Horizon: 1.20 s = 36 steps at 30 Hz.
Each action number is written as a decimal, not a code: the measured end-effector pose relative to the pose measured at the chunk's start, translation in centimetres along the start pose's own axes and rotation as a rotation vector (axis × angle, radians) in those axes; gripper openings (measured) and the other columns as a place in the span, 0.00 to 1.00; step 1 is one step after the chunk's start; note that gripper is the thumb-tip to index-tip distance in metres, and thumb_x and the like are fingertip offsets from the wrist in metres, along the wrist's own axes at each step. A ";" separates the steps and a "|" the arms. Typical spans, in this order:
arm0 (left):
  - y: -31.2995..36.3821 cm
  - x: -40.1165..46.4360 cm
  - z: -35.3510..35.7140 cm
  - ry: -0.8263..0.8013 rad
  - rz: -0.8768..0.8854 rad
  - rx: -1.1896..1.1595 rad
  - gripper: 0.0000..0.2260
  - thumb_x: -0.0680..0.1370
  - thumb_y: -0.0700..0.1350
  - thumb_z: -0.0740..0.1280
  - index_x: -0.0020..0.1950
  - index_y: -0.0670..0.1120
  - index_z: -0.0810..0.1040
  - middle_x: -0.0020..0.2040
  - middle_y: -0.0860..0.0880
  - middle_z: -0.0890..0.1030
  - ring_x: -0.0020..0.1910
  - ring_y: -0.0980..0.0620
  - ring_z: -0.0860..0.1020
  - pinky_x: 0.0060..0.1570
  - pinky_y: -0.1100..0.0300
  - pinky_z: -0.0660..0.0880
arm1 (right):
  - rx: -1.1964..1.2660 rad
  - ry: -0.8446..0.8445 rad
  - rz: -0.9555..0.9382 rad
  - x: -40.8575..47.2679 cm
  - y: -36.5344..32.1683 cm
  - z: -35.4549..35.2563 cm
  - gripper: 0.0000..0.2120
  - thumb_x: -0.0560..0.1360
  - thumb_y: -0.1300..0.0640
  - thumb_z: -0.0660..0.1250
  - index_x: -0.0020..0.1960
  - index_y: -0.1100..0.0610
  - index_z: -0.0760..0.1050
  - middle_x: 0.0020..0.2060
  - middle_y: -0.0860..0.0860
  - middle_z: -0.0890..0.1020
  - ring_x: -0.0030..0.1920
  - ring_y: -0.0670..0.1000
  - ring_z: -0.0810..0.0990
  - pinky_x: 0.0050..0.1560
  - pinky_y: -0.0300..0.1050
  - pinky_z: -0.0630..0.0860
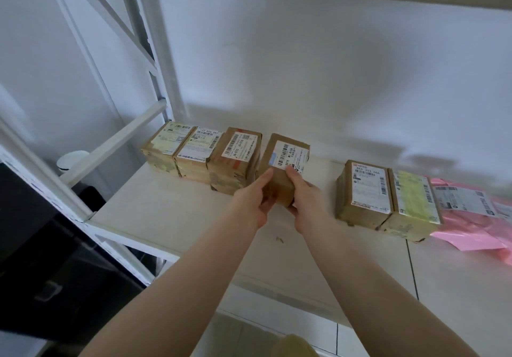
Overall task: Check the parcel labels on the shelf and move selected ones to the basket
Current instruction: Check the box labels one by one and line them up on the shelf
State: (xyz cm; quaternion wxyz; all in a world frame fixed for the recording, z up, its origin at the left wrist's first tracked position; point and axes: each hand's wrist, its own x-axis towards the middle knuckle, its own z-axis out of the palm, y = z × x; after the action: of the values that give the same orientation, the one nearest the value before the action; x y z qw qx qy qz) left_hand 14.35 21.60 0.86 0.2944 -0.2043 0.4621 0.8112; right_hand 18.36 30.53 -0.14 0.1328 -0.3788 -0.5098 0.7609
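Parcel [282, 166] of brown cardboard sits tilted between both hands over the white shelf [155, 212], its white label [288, 154] facing up. Left hand [256, 200] grips its left side, right hand [303, 200] its right, thumbs on top. Left of the hands three boxes [203, 154] stand touching; right of them two boxes [388, 196], then pink mailers [471, 232].

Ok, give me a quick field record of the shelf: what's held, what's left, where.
held: cardboard parcel, tilted, label up
left hand: grips parcel's left side
right hand: grips parcel's right side
left group: three boxes side by side on shelf
right group: two boxes, then pink mailer bags
basket: not in view
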 end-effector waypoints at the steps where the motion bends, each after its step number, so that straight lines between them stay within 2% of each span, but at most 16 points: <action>1: -0.1 0.2 0.1 0.011 -0.005 -0.008 0.21 0.72 0.41 0.75 0.62 0.40 0.73 0.54 0.42 0.79 0.45 0.46 0.79 0.57 0.50 0.79 | -0.004 0.004 0.005 0.4 0.1 0.3 0.20 0.75 0.49 0.72 0.64 0.58 0.77 0.55 0.55 0.84 0.53 0.53 0.82 0.50 0.44 0.80; 3: -0.2 0.4 0.5 0.056 -0.016 0.000 0.16 0.74 0.43 0.73 0.58 0.42 0.73 0.48 0.43 0.78 0.40 0.48 0.76 0.56 0.53 0.78 | -0.029 0.020 0.018 1.4 0.5 0.7 0.23 0.75 0.47 0.72 0.65 0.59 0.77 0.56 0.55 0.84 0.54 0.54 0.81 0.44 0.41 0.77; 5: 0.0 0.6 0.9 0.112 -0.030 0.042 0.16 0.75 0.45 0.72 0.58 0.43 0.73 0.46 0.44 0.76 0.38 0.49 0.75 0.51 0.56 0.78 | -0.072 0.036 0.050 2.3 0.8 1.0 0.26 0.73 0.44 0.72 0.65 0.58 0.77 0.56 0.55 0.84 0.55 0.56 0.81 0.46 0.44 0.77; 7: 0.1 1.0 1.1 0.146 -0.041 0.070 0.21 0.75 0.47 0.73 0.64 0.42 0.73 0.52 0.43 0.78 0.41 0.48 0.76 0.48 0.56 0.78 | -0.110 0.044 0.066 3.1 0.9 1.3 0.27 0.72 0.42 0.72 0.64 0.58 0.78 0.55 0.54 0.84 0.55 0.56 0.82 0.48 0.45 0.77; 9: 0.3 1.2 1.2 0.172 -0.067 0.092 0.25 0.74 0.48 0.73 0.68 0.42 0.72 0.59 0.42 0.78 0.46 0.47 0.76 0.49 0.56 0.78 | -0.136 0.056 0.070 3.7 1.1 1.5 0.27 0.71 0.41 0.72 0.63 0.56 0.78 0.55 0.54 0.83 0.55 0.56 0.81 0.50 0.46 0.77; 11: 0.5 1.5 1.2 0.190 -0.083 0.110 0.26 0.74 0.49 0.73 0.68 0.43 0.71 0.61 0.42 0.78 0.48 0.46 0.75 0.52 0.55 0.78 | -0.147 0.060 0.074 4.3 1.4 1.8 0.29 0.69 0.40 0.73 0.64 0.55 0.78 0.56 0.53 0.84 0.55 0.56 0.82 0.57 0.49 0.79; 15: 0.6 2.3 0.9 0.220 -0.105 0.163 0.27 0.72 0.50 0.75 0.68 0.43 0.72 0.53 0.42 0.77 0.49 0.44 0.75 0.58 0.50 0.77 | -0.207 0.086 0.083 5.8 2.5 2.1 0.45 0.52 0.30 0.71 0.62 0.54 0.80 0.54 0.54 0.84 0.53 0.58 0.83 0.59 0.55 0.79; 17: 0.5 2.8 0.8 0.227 -0.114 0.170 0.28 0.72 0.51 0.75 0.68 0.42 0.71 0.57 0.42 0.78 0.51 0.43 0.76 0.59 0.50 0.77 | -0.232 0.097 0.080 6.6 2.9 2.2 0.48 0.49 0.29 0.69 0.62 0.54 0.80 0.55 0.55 0.84 0.53 0.59 0.83 0.59 0.55 0.80; 19: 0.5 3.1 0.7 0.222 -0.118 0.174 0.29 0.72 0.50 0.75 0.69 0.42 0.71 0.60 0.41 0.78 0.53 0.43 0.77 0.59 0.50 0.77 | -0.238 0.098 0.080 6.8 2.9 2.2 0.49 0.48 0.28 0.68 0.62 0.54 0.80 0.55 0.55 0.84 0.53 0.58 0.83 0.59 0.55 0.80; 23: 0.5 3.5 0.8 0.211 -0.128 0.173 0.27 0.73 0.50 0.74 0.68 0.42 0.72 0.60 0.42 0.78 0.52 0.44 0.77 0.55 0.53 0.78 | -0.217 0.090 0.053 7.9 3.6 2.1 0.47 0.48 0.29 0.68 0.62 0.54 0.80 0.54 0.53 0.85 0.51 0.58 0.84 0.58 0.56 0.80; 26: 0.5 3.4 0.9 0.204 -0.137 0.175 0.27 0.73 0.50 0.74 0.69 0.43 0.71 0.62 0.42 0.77 0.56 0.44 0.78 0.48 0.56 0.77 | -0.230 0.065 0.023 7.0 3.1 2.2 0.39 0.57 0.33 0.70 0.62 0.54 0.80 0.53 0.52 0.85 0.51 0.56 0.84 0.58 0.54 0.81; 29: 0.5 3.5 0.9 0.209 -0.133 0.188 0.28 0.74 0.50 0.73 0.70 0.43 0.70 0.63 0.42 0.77 0.56 0.44 0.78 0.46 0.57 0.76 | -0.250 0.046 0.021 6.7 2.7 2.2 0.33 0.65 0.37 0.71 0.63 0.56 0.79 0.54 0.53 0.85 0.52 0.56 0.84 0.58 0.53 0.80; 33: 0.5 3.6 0.9 0.205 -0.146 0.216 0.28 0.73 0.51 0.74 0.70 0.44 0.70 0.62 0.42 0.77 0.56 0.44 0.78 0.47 0.55 0.77 | -0.281 0.071 0.020 7.0 3.0 2.1 0.47 0.51 0.28 0.68 0.62 0.56 0.78 0.54 0.54 0.84 0.52 0.56 0.84 0.59 0.54 0.80; 36: 0.6 3.6 1.0 0.207 -0.182 0.257 0.30 0.72 0.55 0.74 0.69 0.45 0.70 0.61 0.43 0.77 0.56 0.43 0.78 0.47 0.52 0.78 | -0.271 0.066 0.024 6.5 2.9 2.0 0.46 0.51 0.28 0.68 0.60 0.56 0.78 0.54 0.53 0.84 0.52 0.56 0.84 0.59 0.54 0.80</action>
State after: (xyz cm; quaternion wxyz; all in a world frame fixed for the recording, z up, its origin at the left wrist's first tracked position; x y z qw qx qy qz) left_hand 11.24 23.24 -0.45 0.3410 -0.2884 0.5693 0.6902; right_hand 13.10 31.73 -5.13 0.0880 -0.4243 -0.5985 0.6738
